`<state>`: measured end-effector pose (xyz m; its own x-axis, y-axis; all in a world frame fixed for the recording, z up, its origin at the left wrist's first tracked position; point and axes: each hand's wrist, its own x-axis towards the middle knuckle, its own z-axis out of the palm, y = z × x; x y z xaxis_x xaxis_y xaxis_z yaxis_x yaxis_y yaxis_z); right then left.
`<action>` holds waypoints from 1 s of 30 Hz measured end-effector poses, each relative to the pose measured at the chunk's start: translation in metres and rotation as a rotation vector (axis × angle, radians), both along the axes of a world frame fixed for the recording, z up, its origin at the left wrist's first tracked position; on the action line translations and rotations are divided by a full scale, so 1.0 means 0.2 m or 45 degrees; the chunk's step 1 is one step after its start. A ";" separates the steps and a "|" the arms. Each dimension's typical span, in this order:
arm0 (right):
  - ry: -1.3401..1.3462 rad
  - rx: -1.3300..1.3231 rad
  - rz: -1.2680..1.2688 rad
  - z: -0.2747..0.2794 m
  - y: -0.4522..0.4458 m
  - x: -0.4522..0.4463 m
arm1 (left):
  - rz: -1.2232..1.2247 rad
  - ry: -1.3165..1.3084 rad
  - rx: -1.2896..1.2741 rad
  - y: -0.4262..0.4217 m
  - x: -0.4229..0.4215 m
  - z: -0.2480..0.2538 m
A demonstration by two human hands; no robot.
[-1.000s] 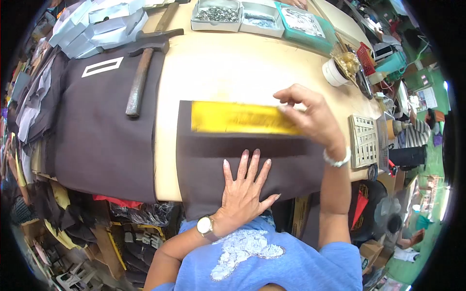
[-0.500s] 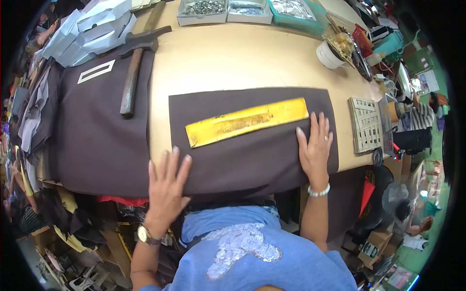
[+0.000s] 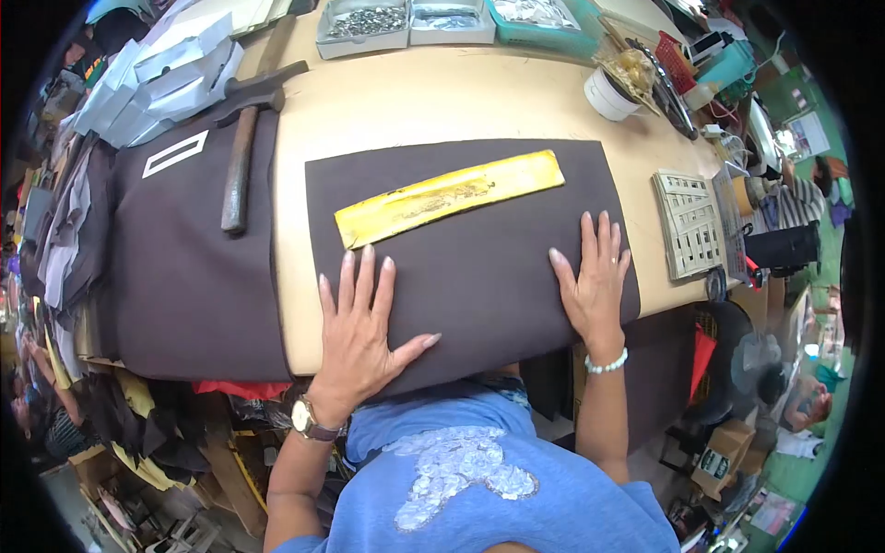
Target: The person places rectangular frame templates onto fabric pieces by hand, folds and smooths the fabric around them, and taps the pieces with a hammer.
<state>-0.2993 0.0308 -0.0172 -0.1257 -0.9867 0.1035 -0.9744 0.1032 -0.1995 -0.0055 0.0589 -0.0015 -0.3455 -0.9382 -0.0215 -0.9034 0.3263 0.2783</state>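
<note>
A dark brown fabric panel lies on the pale wooden table, its near edge hanging over the front. On its upper part rests a yellow strip, worn and brownish along the middle, tilted up to the right. My left hand is flat on the panel's left side, fingers spread, with the tips just below the strip's left end. Toward the right edge, my right hand also lies flat on the fabric, fingers apart. Neither hand grips anything.
At left, a hammer and a white rectangular frame lie on more dark fabric. Boxes of metal parts and a teal basket line the back. A white tub and slotted template stand right.
The fabric panel with the yellow strip has shifted away from me and slightly left. My left hand has moved right and forward onto the panel; my right hand has barely moved.
</note>
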 end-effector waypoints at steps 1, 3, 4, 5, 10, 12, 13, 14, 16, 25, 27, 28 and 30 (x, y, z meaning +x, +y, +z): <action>-0.008 -0.007 -0.011 0.00 0.05 0.01 | -0.014 -0.023 -0.038 0.02 0.00 -0.04; -0.012 -0.026 -0.048 0.00 0.14 0.01 | -0.015 -0.009 -0.014 0.05 0.02 -0.05; -0.011 -0.028 -0.061 -0.01 0.18 0.02 | -0.014 -0.001 0.001 0.07 0.03 -0.05; -0.010 -0.034 -0.072 -0.01 0.22 0.03 | -0.028 -0.026 0.009 0.10 0.04 -0.05; -0.011 -0.063 -0.055 -0.04 0.30 0.03 | 0.004 -0.044 0.015 0.26 0.04 -0.06; -0.038 -0.053 -0.036 -0.03 0.30 0.02 | 0.058 -0.011 0.037 0.31 0.03 -0.06; -0.052 -0.048 -0.022 -0.02 0.30 0.01 | 0.060 -0.005 0.048 0.32 0.02 -0.06; -0.059 -0.038 -0.017 -0.01 0.30 0.01 | 0.065 0.000 0.059 0.33 0.02 -0.05; -0.076 -0.020 0.000 0.01 0.30 0.00 | 0.082 0.007 0.078 0.35 0.02 -0.04; -0.463 -0.493 0.001 0.11 0.06 0.06 | 0.439 0.057 -0.270 0.15 -0.02 0.05; -0.574 -0.494 -0.042 0.07 0.01 0.07 | 0.500 0.014 -0.278 0.11 -0.02 0.05; -0.559 -0.474 -0.026 0.04 -0.01 0.06 | 0.509 0.065 -0.266 0.09 -0.02 0.05; -0.528 -0.429 0.005 0.00 -0.02 0.06 | 0.527 0.167 -0.236 0.06 -0.02 0.03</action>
<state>-0.2881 0.0260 -0.0178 -0.2195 -0.9078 0.3575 -0.8069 -0.0370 -0.5895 -0.0090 0.0717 0.0041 0.0700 -0.9815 0.1781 -0.9292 0.0008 0.3697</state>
